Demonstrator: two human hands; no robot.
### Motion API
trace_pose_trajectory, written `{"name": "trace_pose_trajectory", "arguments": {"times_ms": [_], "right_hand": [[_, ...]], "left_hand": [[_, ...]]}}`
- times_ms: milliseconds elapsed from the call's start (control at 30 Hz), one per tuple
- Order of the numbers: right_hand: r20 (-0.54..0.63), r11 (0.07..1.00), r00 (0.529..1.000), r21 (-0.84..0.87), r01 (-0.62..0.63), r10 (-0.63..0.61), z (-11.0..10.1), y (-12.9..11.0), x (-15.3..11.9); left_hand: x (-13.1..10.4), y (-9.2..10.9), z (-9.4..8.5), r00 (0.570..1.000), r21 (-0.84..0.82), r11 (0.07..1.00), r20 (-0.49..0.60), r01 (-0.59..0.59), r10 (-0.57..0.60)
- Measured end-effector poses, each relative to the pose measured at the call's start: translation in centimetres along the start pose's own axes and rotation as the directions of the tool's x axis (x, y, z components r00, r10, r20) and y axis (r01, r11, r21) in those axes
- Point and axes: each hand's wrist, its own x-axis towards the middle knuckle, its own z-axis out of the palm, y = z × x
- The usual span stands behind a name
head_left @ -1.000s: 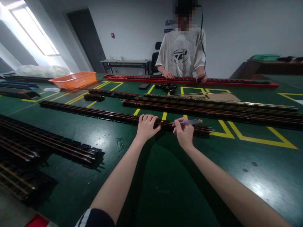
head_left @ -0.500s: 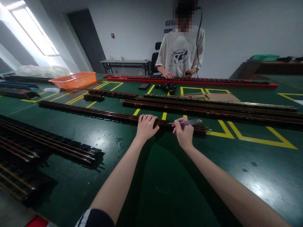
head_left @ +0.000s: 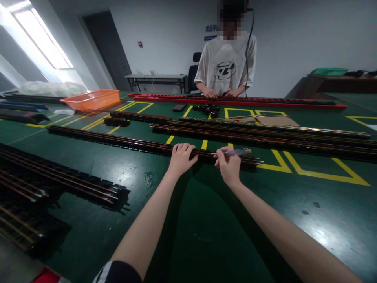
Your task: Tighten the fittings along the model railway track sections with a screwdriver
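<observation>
A long dark rail assembly (head_left: 118,140) with thin metal rods lies across the green table (head_left: 203,236). My left hand (head_left: 182,158) rests on it, fingers bent over its top and thumb apart. To the right, my right hand (head_left: 229,165) is closed round a screwdriver (head_left: 240,152) with a clear handle. Its shaft points left, with the tip at the rail's top; whether it touches a part there is too small to tell.
More rail assemblies lie at the left (head_left: 97,188) and beyond my hands (head_left: 279,137). An orange basket (head_left: 92,103) stands at the back left. Across the table, a person (head_left: 226,67) has both hands at a long red tray (head_left: 312,105).
The person across the table has brought one hand inward and down to the red tray. My own hands and the screwdriver show hardly any movement.
</observation>
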Motion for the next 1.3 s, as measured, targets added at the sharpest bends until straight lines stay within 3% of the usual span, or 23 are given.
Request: {"name": "trace_pose_trajectory", "arguments": {"times_ms": [533, 1300], "right_hand": [[-0.008, 1.0, 1.0, -0.007, -0.011, 0.011, 0.08, 0.02, 0.02], [0.005, 1.0, 1.0, 0.011, -0.01, 0.009, 0.01, -0.18, 0.04]], "left_hand": [[-0.07, 0.28, 0.2, 0.998, 0.056, 0.998, -0.061, -0.025, 0.028], [-0.19, 0.41, -0.18, 0.998, 0.089, 0.996, -0.059, 0.0, 0.005]]}}
